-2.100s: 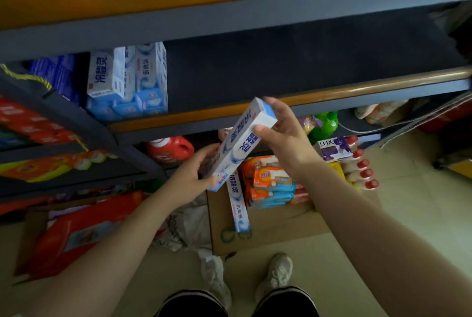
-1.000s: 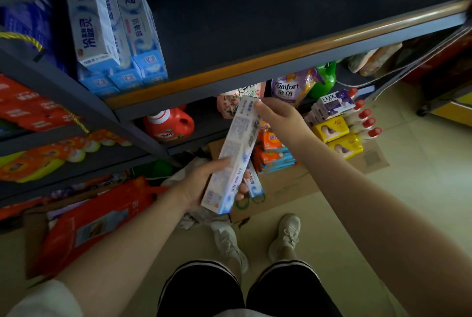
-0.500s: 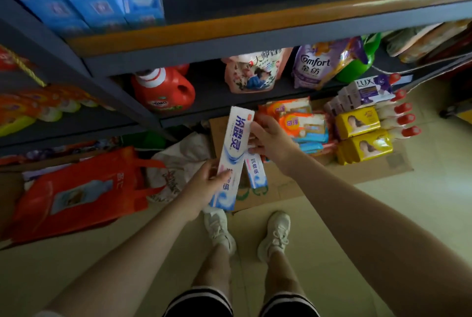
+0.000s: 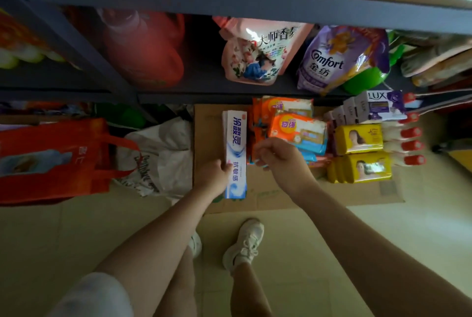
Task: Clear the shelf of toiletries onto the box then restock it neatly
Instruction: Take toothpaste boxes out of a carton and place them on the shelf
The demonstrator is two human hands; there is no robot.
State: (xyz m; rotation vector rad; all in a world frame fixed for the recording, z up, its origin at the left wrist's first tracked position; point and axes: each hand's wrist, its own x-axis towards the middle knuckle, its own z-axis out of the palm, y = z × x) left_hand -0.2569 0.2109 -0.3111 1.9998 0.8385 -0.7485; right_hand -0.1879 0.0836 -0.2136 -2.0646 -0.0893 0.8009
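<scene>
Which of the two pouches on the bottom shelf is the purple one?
The Comfort pouch, on the right. The pouch beside it is pink with a flower picture and Chinese writing.

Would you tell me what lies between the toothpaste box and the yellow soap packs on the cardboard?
In the head view, orange wipe packs and the right hand lie between the toothpaste box and yellow soap packs.

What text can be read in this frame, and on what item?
"Comfort 金纺": purple refill pouch.
"LUX": purple soap box.
"大师香": pink pouch.
"冷酸灵", "抗敏感": toothpaste box, held by the left hand.
"奇强": orange pack.
Yellow soap packs: too blurred.
</scene>
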